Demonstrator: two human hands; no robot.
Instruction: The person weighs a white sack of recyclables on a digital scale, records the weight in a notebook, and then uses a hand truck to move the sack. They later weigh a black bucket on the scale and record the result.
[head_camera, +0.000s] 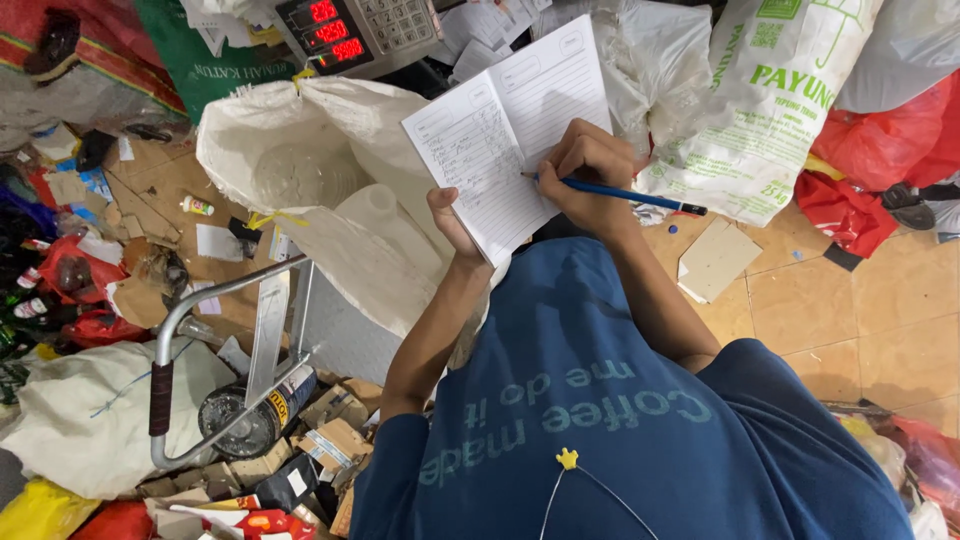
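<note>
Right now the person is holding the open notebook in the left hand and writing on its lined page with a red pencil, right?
Not quite. The head view shows the pencil in the right hand is blue, not red. The left hand does hold the open notebook.

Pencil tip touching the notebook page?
Touching. Head view: the right hand holds the blue pencil with its tip on the notebook page.

Sacks, a scale screen and boxes around the tiled floor

A dark scale display (330, 32) with red digits sits at the top edge; a white, green-printed sack (770, 110) leans top right; flattened cardboard boxes (335, 430) lie bottom left.
</note>
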